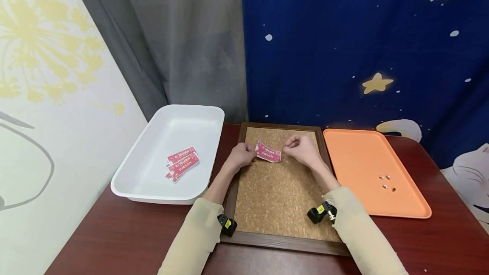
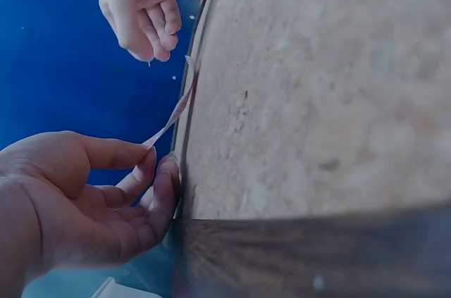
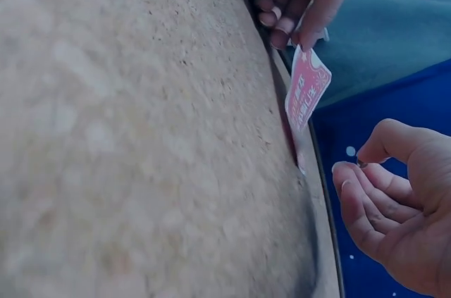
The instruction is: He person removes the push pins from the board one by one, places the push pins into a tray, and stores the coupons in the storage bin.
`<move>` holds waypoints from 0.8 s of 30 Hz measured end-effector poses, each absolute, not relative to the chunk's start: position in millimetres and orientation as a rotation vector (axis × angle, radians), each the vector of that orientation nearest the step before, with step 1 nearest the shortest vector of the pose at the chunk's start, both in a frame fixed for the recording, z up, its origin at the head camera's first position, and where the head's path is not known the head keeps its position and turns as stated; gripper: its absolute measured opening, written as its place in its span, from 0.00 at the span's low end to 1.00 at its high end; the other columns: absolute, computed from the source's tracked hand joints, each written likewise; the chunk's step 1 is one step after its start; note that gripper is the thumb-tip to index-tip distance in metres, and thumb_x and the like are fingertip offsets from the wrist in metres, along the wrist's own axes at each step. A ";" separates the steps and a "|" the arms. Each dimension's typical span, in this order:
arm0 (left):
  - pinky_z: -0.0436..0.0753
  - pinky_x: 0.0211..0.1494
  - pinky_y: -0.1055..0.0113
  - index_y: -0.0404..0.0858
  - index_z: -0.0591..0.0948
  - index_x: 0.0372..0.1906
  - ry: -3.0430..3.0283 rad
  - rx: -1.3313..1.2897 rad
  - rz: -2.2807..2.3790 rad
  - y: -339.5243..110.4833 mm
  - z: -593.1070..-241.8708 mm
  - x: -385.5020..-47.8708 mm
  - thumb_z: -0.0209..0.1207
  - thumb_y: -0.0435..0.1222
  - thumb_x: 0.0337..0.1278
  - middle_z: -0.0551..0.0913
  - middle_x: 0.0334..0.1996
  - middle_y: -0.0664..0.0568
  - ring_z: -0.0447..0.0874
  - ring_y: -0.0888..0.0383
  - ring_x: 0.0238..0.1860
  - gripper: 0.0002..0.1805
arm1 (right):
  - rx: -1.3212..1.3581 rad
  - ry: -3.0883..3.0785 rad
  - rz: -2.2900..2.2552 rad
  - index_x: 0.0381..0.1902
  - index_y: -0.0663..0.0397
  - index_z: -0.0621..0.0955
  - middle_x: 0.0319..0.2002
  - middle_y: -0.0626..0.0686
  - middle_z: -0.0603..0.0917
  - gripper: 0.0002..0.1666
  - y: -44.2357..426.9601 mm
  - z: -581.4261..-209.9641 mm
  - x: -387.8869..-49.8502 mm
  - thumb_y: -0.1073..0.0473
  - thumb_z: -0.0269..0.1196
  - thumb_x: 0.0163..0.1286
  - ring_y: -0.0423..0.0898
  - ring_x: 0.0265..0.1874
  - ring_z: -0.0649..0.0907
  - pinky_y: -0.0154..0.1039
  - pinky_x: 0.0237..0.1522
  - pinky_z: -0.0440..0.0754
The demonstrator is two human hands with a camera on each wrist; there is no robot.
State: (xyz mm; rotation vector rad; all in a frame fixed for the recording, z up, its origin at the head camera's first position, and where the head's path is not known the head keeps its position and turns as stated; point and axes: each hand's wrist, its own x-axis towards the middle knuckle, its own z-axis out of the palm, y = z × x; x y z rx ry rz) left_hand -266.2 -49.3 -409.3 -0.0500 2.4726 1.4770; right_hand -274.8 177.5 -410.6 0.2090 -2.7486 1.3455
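My left hand (image 1: 243,156) pinches the left end of a pink paper coupon (image 1: 268,152) between thumb and forefinger. The coupon bends slightly over the upper part of a cork board (image 1: 282,198); its far end comes down by the cork in the right wrist view. To the right of the coupon, my right hand (image 1: 302,151) holds thumb and forefinger together on a tiny thumbtack (image 3: 361,163), mostly hidden by the fingertips. A thin point shows below those fingers in the left wrist view. This hand is apart from the coupon.
Left of the board stands a white basin (image 1: 153,181) with several overlapping pink coupons (image 1: 182,164). An orange tray (image 1: 355,152) lies to the right, holding several small shiny thumbtacks (image 1: 385,186). A brown frame (image 1: 282,242) edges the cork. Curtains (image 1: 305,54) hang behind the table.
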 end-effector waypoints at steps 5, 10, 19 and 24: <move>0.82 0.37 0.63 0.28 0.81 0.37 2.426 -0.011 1.555 -53.9 -400.7 -257.8 0.55 0.31 0.70 0.84 0.36 0.38 0.84 0.49 0.34 0.09 | 0.183 -2.733 1.258 0.34 0.58 0.83 0.31 0.53 0.87 0.07 186.6 -404.5 -264.7 0.61 0.68 0.58 0.46 0.32 0.85 0.38 0.37 0.78; 0.84 0.43 0.59 0.28 0.82 0.39 2.444 0.050 1.590 -62.7 -393.0 -250.6 0.56 0.32 0.70 0.84 0.36 0.38 0.85 0.49 0.35 0.09 | 0.169 -2.705 1.307 0.35 0.61 0.82 0.32 0.55 0.87 0.07 196.6 -403.2 -257.7 0.64 0.67 0.59 0.45 0.32 0.84 0.33 0.36 0.79; 0.84 0.49 0.50 0.30 0.80 0.41 2.443 0.101 1.669 -81.1 -376.8 -237.7 0.57 0.33 0.71 0.85 0.38 0.35 0.85 0.42 0.38 0.08 | 0.160 -2.675 1.381 0.38 0.62 0.82 0.34 0.55 0.86 0.07 220.3 -402.4 -245.4 0.66 0.67 0.61 0.43 0.33 0.83 0.29 0.36 0.78; 0.83 0.51 0.50 0.28 0.80 0.43 2.424 0.110 1.719 -93.5 -366.6 -230.6 0.56 0.33 0.72 0.83 0.38 0.35 0.85 0.45 0.39 0.09 | 0.109 -2.684 1.328 0.40 0.60 0.83 0.35 0.55 0.87 0.08 233.4 -400.5 -236.9 0.63 0.66 0.63 0.41 0.33 0.83 0.29 0.36 0.78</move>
